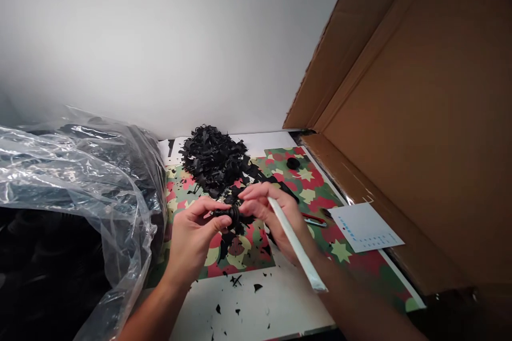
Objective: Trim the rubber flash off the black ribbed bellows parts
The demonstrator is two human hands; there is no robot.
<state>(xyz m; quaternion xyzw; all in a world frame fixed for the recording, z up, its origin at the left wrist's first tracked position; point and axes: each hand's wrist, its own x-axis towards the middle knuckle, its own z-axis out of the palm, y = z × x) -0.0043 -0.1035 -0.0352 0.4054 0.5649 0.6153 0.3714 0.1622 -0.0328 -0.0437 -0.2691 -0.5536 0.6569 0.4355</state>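
Observation:
Between thumb and fingers, my left hand [192, 234] grips a small black ribbed part [228, 217] that looks like rubber. Close against its right end, my right hand [278, 218] is closed, with its fingertips pinched at the part. A long, flat white stick [298, 248] lies across the right hand, running from the fingers back over the wrist. Its tip is hidden, so I cannot tell whether it touches the part. Just behind both hands rises a heap of black scraps [214, 160].
On the left bulges a clear plastic bag [124, 181] of black parts. A camouflage-patterned sheet [256, 256] covers the table, with scattered trimmings. To the right are a black ring [293, 163], a red-handled tool [315, 220], a marked white paper [367, 227] and a cardboard box [416, 133].

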